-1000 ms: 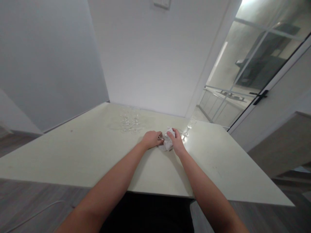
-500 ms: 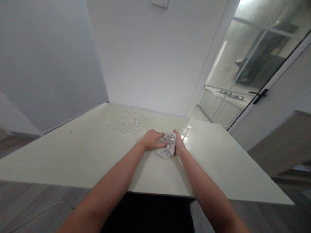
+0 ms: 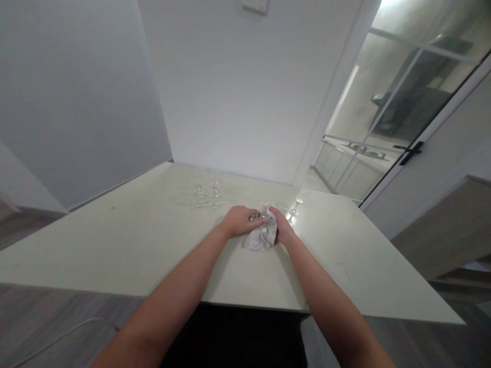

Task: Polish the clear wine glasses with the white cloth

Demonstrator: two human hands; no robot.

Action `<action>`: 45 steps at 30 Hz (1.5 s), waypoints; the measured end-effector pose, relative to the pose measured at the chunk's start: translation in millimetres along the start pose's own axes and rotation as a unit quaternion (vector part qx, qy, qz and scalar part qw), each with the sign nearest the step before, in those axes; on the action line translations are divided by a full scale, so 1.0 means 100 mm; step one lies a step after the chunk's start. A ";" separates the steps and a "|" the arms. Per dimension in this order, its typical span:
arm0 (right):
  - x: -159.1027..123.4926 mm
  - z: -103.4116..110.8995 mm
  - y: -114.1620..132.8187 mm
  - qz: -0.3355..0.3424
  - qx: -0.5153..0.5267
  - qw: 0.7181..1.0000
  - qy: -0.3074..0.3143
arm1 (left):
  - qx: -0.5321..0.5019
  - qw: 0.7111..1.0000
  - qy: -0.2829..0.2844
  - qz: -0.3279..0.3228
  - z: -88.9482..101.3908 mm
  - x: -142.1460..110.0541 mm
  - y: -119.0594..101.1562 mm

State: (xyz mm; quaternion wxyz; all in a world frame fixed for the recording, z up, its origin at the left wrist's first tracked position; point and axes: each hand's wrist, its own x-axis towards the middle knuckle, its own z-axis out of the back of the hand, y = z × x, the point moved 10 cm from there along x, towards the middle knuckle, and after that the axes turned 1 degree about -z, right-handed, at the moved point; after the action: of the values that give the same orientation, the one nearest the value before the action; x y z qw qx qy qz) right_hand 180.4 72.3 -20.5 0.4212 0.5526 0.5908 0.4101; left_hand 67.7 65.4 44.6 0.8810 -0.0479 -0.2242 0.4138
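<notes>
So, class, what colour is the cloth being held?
The cloth is whitish, seen in the head view.

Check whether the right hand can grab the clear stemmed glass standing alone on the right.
Probably not now: the right hand holds a crumpled white cloth, though nothing visible blocks the way to the clear stemmed glass.

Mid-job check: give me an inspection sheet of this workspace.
Surface: pale tabletop, small dark spot at left.
Things in hand: clear glass, partly covered by white cloth.
Other glasses: stemmed cluster, count unclear; one stemmed glass upright near the right hand.
Clutter: nothing seen.
Hands: left hand grips the glass; right hand grips the cloth.
Cables: pale cable on the floor, lower left.
Surroundings: white wall behind; glazed door, black handle, right.
</notes>
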 end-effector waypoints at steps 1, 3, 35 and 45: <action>0.00 0.01 0.04 0.026 -0.015 1.000 0.001 | -0.001 1.000 -0.003 0.000 0.01 0.00 0.00; -0.02 0.00 0.13 0.076 -0.060 0.995 0.004 | -0.005 1.000 -0.005 0.009 0.01 0.00 0.01; -0.13 0.05 0.38 0.184 -0.192 0.961 -0.075 | 0.039 0.999 -0.005 0.004 0.02 0.04 0.02; -0.03 0.09 0.09 0.075 -0.064 0.993 -0.066 | 0.156 0.986 0.006 -0.059 -0.01 0.05 -0.08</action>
State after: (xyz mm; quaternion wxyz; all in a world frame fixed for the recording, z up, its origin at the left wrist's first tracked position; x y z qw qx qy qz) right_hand 192.2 69.9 -15.0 0.4617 0.5931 0.4910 0.4405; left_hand 76.7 63.8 47.4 0.9022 0.1006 -0.1538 0.3902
